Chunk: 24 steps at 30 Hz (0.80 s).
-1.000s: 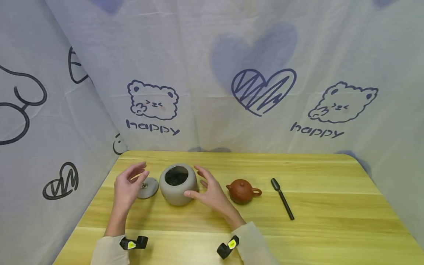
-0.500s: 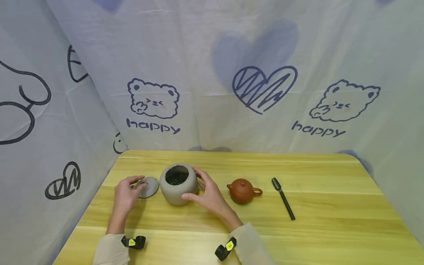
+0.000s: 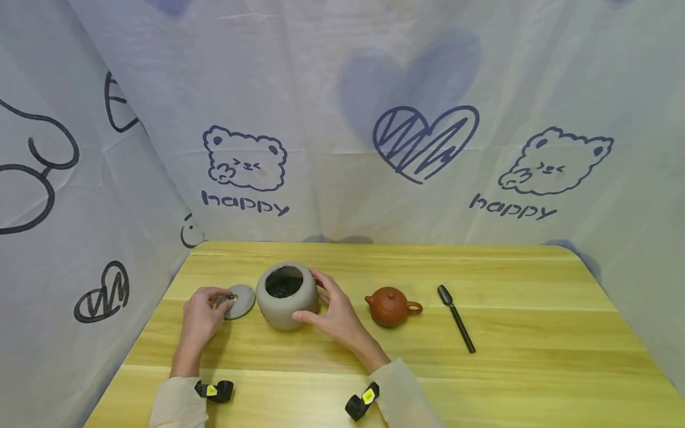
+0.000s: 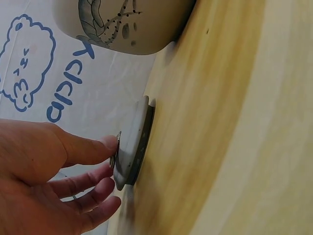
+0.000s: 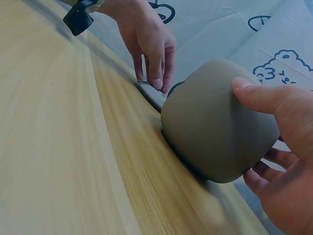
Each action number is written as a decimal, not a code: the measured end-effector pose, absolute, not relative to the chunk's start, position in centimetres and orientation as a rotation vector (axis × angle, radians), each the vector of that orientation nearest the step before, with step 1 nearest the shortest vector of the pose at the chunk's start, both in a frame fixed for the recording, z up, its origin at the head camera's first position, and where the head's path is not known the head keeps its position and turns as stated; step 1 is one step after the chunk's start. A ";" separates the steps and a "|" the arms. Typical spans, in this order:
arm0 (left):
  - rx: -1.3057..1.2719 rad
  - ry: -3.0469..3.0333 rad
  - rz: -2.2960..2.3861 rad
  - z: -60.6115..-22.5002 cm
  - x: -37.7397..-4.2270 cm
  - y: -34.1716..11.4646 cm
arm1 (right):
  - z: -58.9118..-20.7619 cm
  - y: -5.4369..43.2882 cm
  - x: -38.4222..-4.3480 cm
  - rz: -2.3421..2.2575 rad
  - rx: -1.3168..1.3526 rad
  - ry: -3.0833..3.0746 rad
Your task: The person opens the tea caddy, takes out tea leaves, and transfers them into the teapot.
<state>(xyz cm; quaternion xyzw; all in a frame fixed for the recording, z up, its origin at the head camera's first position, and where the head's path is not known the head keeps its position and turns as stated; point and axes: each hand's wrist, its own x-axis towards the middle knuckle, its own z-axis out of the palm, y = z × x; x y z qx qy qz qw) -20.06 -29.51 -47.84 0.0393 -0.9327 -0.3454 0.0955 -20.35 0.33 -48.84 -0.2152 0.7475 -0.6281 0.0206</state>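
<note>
A round grey ceramic jar (image 3: 283,310) stands on the table, dark leafy contents showing through its open mouth. My right hand (image 3: 338,315) holds the jar's right side, thumb on the front and fingers round the back. In the left wrist view a painted plant pattern shows on the jar's wall. Left of it lies the grey lid (image 3: 242,302), a flat disc with a small metal knob (image 4: 115,152). Thumb and fingers of my left hand (image 3: 202,312) pinch that knob. The lid's underside is close against the table.
Right of the jar stands a small reddish-brown clay teapot (image 3: 389,308), spout toward the jar. Farther right lies a dark, long-handled scoop (image 3: 456,318). A printed cloth (image 3: 342,196) hangs behind and beside the wooden table (image 3: 524,333).
My left hand has come down onto the lid, its fingers closing on the knob. My right hand has moved slightly left, from beside the jar to holding it.
</note>
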 end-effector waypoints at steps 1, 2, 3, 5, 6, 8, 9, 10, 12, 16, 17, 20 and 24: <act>0.113 -2.756 -1.017 -47.9 -20.1 -29.5 | -48.9 0.3 -20.4 -1.945 -0.671 2.322; 0.111 -2.750 -1.009 -47.9 -20.1 -29.4 | -48.9 0.3 -20.4 -1.943 -0.673 2.326; 0.108 -2.743 -0.998 -47.9 -20.1 -29.4 | -48.9 0.3 -20.4 -1.942 -0.678 2.329; 0.104 -2.737 -0.980 -47.9 -20.2 -29.2 | -48.9 0.3 -20.4 -1.939 -0.685 2.337; 0.105 -2.737 -0.979 -47.9 -20.2 -29.2 | -49.0 0.4 -20.4 -1.937 -0.687 2.342; 0.116 -2.735 -0.993 -47.9 -20.3 -29.0 | -48.9 0.4 -20.4 -1.940 -0.687 2.344; 0.125 -2.735 -1.006 -47.9 -20.3 -29.0 | -48.9 0.4 -20.4 -1.943 -0.686 2.345; 0.137 -2.735 -1.027 -47.9 -20.3 -29.0 | -48.9 0.4 -20.4 -1.945 -0.683 2.344; 0.161 -2.736 -1.074 -47.8 -20.3 -29.1 | -48.9 0.3 -20.4 -1.952 -0.677 2.338; 0.185 -2.760 -1.129 -47.6 -20.1 -29.2 | -49.0 0.2 -20.4 -1.961 -0.666 2.324; 0.187 -2.767 -1.137 -47.5 -20.1 -29.2 | -48.7 0.2 -20.3 -1.965 -0.666 2.318; 0.180 -2.771 -1.131 -47.4 -20.1 -29.2 | -48.7 0.1 -20.3 -1.971 -0.665 2.316; 0.153 -2.755 -1.106 -47.2 -20.2 -29.3 | -49.1 0.1 -20.5 -1.981 -0.674 2.320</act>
